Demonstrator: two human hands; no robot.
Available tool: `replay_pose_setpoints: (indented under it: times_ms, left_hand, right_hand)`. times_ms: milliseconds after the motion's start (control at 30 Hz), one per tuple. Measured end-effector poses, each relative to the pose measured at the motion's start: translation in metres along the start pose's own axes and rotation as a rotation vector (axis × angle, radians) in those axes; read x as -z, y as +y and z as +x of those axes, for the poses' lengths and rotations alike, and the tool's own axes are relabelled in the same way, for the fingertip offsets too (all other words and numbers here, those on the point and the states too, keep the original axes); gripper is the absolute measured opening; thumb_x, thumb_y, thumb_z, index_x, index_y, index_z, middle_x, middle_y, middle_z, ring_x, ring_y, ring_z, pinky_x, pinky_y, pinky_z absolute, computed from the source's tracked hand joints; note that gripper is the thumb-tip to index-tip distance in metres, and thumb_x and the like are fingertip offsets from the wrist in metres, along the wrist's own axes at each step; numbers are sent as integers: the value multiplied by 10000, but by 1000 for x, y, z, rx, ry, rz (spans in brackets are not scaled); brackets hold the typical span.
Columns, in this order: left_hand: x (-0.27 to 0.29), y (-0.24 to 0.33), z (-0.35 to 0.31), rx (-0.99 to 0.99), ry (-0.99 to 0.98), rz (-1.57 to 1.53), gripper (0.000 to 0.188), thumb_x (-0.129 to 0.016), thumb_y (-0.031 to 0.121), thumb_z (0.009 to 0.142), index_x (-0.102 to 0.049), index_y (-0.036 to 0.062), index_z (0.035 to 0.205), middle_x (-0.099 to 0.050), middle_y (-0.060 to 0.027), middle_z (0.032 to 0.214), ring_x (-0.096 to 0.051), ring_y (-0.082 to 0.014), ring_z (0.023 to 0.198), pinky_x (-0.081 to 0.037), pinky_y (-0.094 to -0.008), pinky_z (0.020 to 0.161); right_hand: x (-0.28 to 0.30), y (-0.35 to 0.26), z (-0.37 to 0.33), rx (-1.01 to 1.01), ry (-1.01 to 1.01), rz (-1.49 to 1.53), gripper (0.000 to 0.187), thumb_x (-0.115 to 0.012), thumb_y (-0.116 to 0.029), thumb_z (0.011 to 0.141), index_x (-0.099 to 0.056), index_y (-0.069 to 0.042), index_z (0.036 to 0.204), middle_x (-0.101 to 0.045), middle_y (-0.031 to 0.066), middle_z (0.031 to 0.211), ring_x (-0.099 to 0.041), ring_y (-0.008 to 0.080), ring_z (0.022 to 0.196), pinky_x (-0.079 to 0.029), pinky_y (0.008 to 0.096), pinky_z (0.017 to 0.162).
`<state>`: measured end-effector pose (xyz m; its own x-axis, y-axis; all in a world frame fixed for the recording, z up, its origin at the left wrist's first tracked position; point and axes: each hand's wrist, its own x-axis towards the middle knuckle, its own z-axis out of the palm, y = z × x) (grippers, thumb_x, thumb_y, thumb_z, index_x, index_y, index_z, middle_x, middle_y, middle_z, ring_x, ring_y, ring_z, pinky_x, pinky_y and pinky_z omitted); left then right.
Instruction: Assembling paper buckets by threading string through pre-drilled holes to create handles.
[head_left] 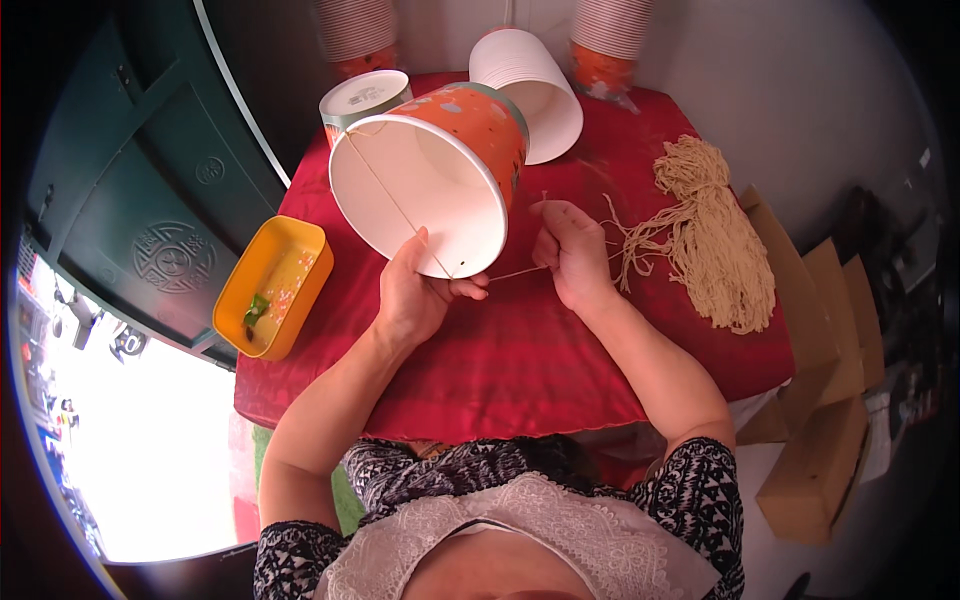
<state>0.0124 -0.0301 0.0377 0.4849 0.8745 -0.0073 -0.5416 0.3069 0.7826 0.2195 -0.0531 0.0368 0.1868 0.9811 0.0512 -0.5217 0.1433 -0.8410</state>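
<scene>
A large paper bucket (pixel 505 135), orange outside and white inside, lies tilted on the table with its open mouth toward me. My left hand (pixel 412 290) grips the lower rim, thumb inside and fingers underneath. A thin beige cord (pixel 385 185) crosses the mouth from the upper left rim to the lower rim near my thumb. There is a small dark hole in the wall beside that thumb. From the lower rim the cord runs right to my right hand (pixel 575 255), whose fingers are closed on it. Right of that hand lies a tied bundle of beige cords (pixel 725 255).
A red cloth covers the table (pixel 500 400). On the left stands a yellow container (pixel 318 278) with small bits inside. Behind the bucket are an upside-down bucket (pixel 365 95) and nested white buckets (pixel 500 60). Bucket stacks line the wall; cardboard boxes (pixel 815 480) stand at right.
</scene>
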Motion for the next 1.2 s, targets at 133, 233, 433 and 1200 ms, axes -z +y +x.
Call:
replay_pose_setpoints:
  times_ms: [133, 233, 433, 1200]
  left_hand:
    - [-4, 1, -1, -48, 85, -1, 505, -317, 370, 1014, -474, -67, 1214, -638, -209, 979, -662, -335, 784, -600, -419, 619]
    - [1, 0, 2, -28, 32, -10, 508, -327, 383, 1008, -489, -54, 1210, -634, -203, 995, -654, -329, 815, -599, -424, 617]
    - [0, 2, -1, 17, -10, -49, 534, -308, 412, 1007, -496, -49, 1199, -622, -204, 1009, -638, -317, 829, -597, -432, 609]
    - [-18, -4, -4, 143, -52, -73, 662, -202, 550, 1001, -490, -7, 1213, -585, -176, 987, -627, -335, 824, -582, -437, 623]
  right_hand:
    - [-11, -3, -9, 38, -60, -220, 162, -532, -128, 970, -621, -3, 917, -425, -34, 563, -365, 66, 481, -313, 228, 475]
    - [-15, 1, -18, 159, -141, -411, 174, -544, -119, 962, -641, 6, 891, -467, -24, 583, -399, 53, 512, -319, 222, 481]
    - [-24, 5, -36, 438, -251, -664, 159, -596, -104, 935, -668, 18, 863, -611, 12, 687, -544, 70, 625, -435, 231, 562]
    - [-36, 2, -51, 683, -274, -760, 151, -633, 35, 836, -542, 0, 721, -583, 78, 608, -610, 158, 534, -462, 295, 476]
